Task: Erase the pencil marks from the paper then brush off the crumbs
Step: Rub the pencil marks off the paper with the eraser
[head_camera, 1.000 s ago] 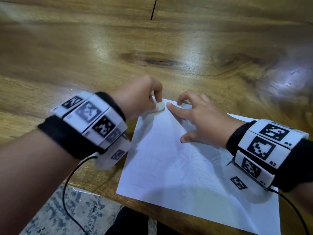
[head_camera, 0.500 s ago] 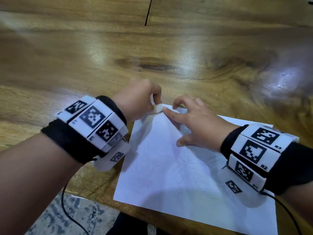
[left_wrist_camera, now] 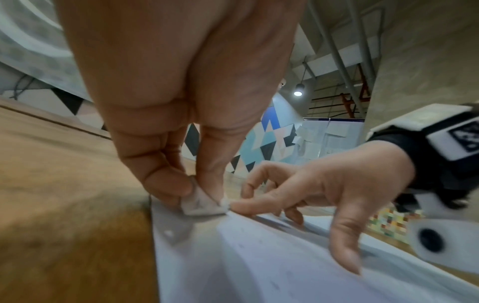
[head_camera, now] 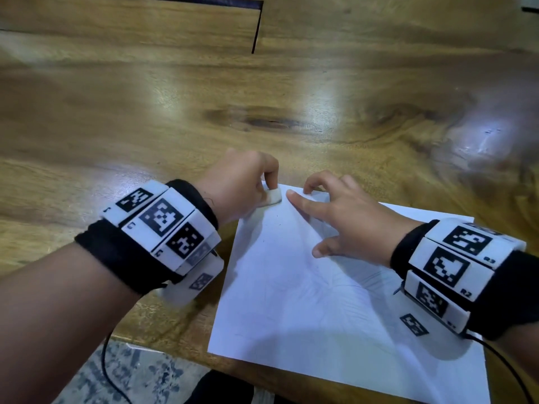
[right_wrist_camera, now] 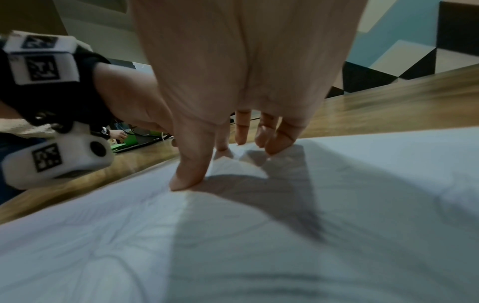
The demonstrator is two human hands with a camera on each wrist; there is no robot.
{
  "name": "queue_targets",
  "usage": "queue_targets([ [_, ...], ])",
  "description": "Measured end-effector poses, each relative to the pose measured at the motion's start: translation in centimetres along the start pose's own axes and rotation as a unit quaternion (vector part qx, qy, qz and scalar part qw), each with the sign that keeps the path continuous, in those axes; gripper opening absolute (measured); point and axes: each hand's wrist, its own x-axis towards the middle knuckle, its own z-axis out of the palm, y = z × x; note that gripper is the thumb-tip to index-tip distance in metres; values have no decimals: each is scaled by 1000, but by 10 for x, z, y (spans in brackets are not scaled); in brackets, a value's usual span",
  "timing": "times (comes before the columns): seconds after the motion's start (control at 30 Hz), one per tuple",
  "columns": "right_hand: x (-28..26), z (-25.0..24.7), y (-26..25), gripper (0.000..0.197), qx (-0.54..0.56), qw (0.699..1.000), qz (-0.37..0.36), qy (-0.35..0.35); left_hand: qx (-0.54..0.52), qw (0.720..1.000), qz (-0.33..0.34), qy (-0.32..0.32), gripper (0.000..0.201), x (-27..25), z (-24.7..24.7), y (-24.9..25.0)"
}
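Observation:
A white sheet of paper (head_camera: pixel 335 310) with faint pencil lines lies on the wooden table, its near edge over the table's front edge. My left hand (head_camera: pixel 248 185) pinches a small white eraser (head_camera: pixel 272 196) between thumb and fingers at the paper's far left corner; the eraser (left_wrist_camera: pixel 199 205) touches the paper (left_wrist_camera: pixel 259 266). My right hand (head_camera: pixel 344 217) rests on the sheet just right of the eraser, fingertips (right_wrist_camera: pixel 186 180) spread and pressing the paper (right_wrist_camera: pixel 337 205) down. Tiny dark specks lie on the paper near the eraser.
The wooden table (head_camera: pixel 145 112) stretches far beyond the paper. A dark seam (head_camera: pixel 256 27) runs across its far part. Below the table's front edge a patterned floor (head_camera: pixel 116 374) and a black cable (head_camera: pixel 108 371) show.
The eraser shifted slightly back and forth at the far left corner of the paper. The right hand kept pressing the sheet in nearly the same spot.

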Motion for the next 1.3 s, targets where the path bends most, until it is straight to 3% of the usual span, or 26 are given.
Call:
queue_targets([
  [0.2, 1, 1, 1, 88, 0, 1000, 7, 1, 17, 997, 50, -56, 9, -42, 16, -6],
  [0.3, 0, 2, 2, 88, -3, 1000, 1, -1, 7, 994, 33, -105, 6, -47, 13, -5],
  [0.5, -1, 3, 2, 87, 4, 1000, -6, 10, 7, 1000, -2, -5, 11, -1, 0, 9],
  [0.6, 0, 3, 3, 87, -2, 1000, -8, 5, 26, 1000, 2, 13, 6, -9, 9, 10],
  [0.63, 0, 3, 3, 87, -2, 1000, -10, 4, 23, 1000, 15, 11, 3, -20, 13, 8],
  [0.73, 1, 4, 4, 87, 1, 1000, -14, 4, 11, 998, 28, -63, 22, -52, 24, 6],
  [0.8, 0, 4, 4, 86, 3, 1000, -15, 4, -7, 994, 11, -106, 13, -51, 19, 6],
  [0.83, 1, 4, 4, 86, 3, 1000, -15, 4, -16, 995, 4, -101, 4, -43, 15, 5],
  [0.97, 1, 3, 3, 86, 6, 1000, -11, 2, -3, 1000, -17, 2, 8, 0, 1, 7],
  [1.03, 1, 3, 4, 87, 8, 1000, -11, 1, 17, 1000, -9, 20, 6, 1, 5, 7],
  [1.2, 1, 3, 4, 87, 12, 1000, -17, -3, 16, 995, 39, -91, 2, -47, 19, -2],
  [1.3, 0, 3, 4, 87, 17, 1000, -12, -1, -3, 997, 23, -75, 9, -34, 12, 1],
])
